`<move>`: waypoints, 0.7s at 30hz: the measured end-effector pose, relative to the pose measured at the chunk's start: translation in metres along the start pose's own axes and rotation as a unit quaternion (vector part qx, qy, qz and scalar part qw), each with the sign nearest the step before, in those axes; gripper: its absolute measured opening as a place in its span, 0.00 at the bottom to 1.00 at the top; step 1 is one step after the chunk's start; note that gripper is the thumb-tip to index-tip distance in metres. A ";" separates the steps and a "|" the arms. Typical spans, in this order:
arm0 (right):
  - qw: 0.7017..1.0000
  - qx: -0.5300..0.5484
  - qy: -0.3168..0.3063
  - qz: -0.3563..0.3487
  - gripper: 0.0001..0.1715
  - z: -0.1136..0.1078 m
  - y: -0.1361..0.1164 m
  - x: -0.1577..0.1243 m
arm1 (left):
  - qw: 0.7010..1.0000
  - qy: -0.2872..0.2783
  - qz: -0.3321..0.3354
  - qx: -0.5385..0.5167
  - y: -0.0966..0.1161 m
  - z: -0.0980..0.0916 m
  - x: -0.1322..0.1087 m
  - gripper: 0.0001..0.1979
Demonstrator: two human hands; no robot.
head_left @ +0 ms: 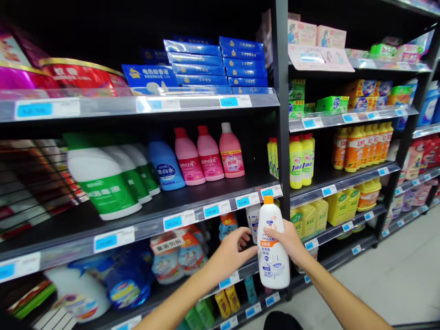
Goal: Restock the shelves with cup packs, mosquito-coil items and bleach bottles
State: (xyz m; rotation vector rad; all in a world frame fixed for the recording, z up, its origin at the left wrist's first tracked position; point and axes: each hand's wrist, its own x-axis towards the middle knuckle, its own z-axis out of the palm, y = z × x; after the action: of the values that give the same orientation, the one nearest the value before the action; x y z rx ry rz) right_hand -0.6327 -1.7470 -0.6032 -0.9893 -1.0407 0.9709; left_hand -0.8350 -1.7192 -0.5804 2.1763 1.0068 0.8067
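Note:
A white bottle of toilet cleaner [274, 270] with an orange cap is held upright in front of the shelves. My right hand [287, 238] grips its right side, with the thumb across the front label and the other fingers hidden behind. My left hand [234, 247] is just to the left of this bottle, thumb and fingers apart. Its thumb tip reaches the bottle's left edge; whether it touches, I cannot tell. Behind the held bottle, another white bottle [253, 220] shows in part on the lower shelf, close to my left fingers.
Pink bottles [209, 158], a blue bottle [166, 165] and green-labelled white bottles [103, 178] line the middle shelf. A lipped shelf edge with price tags [211, 210] runs above my left hand. A black upright [283, 114] divides the bays. Pale floor [395, 275] lies at right.

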 end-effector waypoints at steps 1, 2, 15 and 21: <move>1.000 0.017 0.006 0.000 0.26 0.001 -0.002 -0.003 | 0.995 -0.047 -0.037 -0.084 0.002 0.013 0.001 0.21; 0.999 0.038 0.011 0.003 0.27 0.003 -0.005 -0.006 | 0.980 -0.086 -0.060 -0.166 0.004 0.024 0.002 0.25; 0.990 0.057 0.032 -0.123 0.31 0.010 -0.074 -0.013 | 0.885 0.033 -0.074 -0.458 0.083 0.005 0.036 0.31; 0.976 -0.091 0.142 -0.140 0.32 -0.055 -0.070 -0.073 | 0.882 0.102 -0.050 -0.458 0.097 -0.060 0.110 0.24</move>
State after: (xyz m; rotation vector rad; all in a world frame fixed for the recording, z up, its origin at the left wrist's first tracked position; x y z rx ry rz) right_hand -0.5849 -1.8443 -0.5638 -1.0618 -1.0059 0.4925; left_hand -0.7779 -1.6660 -0.4428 1.2318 0.6143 1.1754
